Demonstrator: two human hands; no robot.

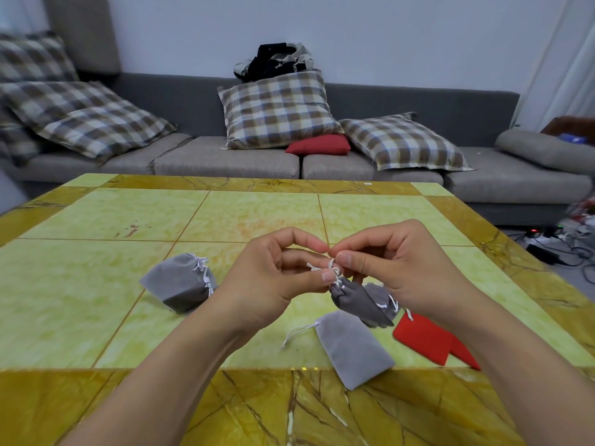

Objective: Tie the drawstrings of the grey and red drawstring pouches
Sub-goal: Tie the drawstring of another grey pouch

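A small grey pouch (357,302) hangs above the table by its white drawstrings (335,272). My left hand (277,272) pinches the strings at the pouch's gathered neck, and my right hand (389,265) pinches a string end just above it. Two grey pouches (180,283) with bunched necks lie stacked to the left. A flat grey pouch (354,347) with a loose string lies near the front. Another grey pouch (381,296) sits behind the held one. Red pouches (425,338) lie flat on the right, partly under my right forearm.
The yellow-green tiled table (128,217) has a brown marble border. A grey sofa (225,156) with checked cushions and a red pillow (318,144) stands behind it. Cables and a power strip (547,239) lie on the floor at the right.
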